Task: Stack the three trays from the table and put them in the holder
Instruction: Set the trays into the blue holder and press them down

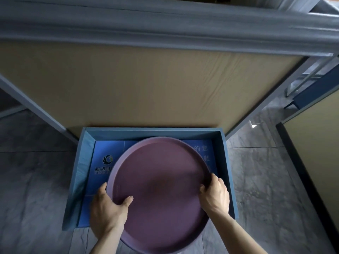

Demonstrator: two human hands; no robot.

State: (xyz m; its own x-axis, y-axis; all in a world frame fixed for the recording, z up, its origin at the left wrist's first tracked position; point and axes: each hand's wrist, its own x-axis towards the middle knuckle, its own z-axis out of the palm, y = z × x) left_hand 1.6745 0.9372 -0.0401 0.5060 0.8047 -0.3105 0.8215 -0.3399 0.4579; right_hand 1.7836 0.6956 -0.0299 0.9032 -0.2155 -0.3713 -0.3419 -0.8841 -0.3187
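Note:
A large round purple tray (159, 180) is held low over a blue open box, the holder (227, 171), which sits on the floor. My left hand (108, 208) grips the tray's near-left rim, thumb on the inside. My right hand (215, 195) grips the right rim. I cannot tell whether other trays are stacked under the top one. The tray's far edge lies inside the holder, its near edge sticks out past the holder's open front. Blue printed sheets line the holder's bottom.
A table with a grey edge (165, 33) and tan underside panel (146, 88) stands right behind the holder. Grey table legs (36, 110) flank it. Grey marble floor (266, 180) surrounds the holder. A tan partition (315, 153) is at right.

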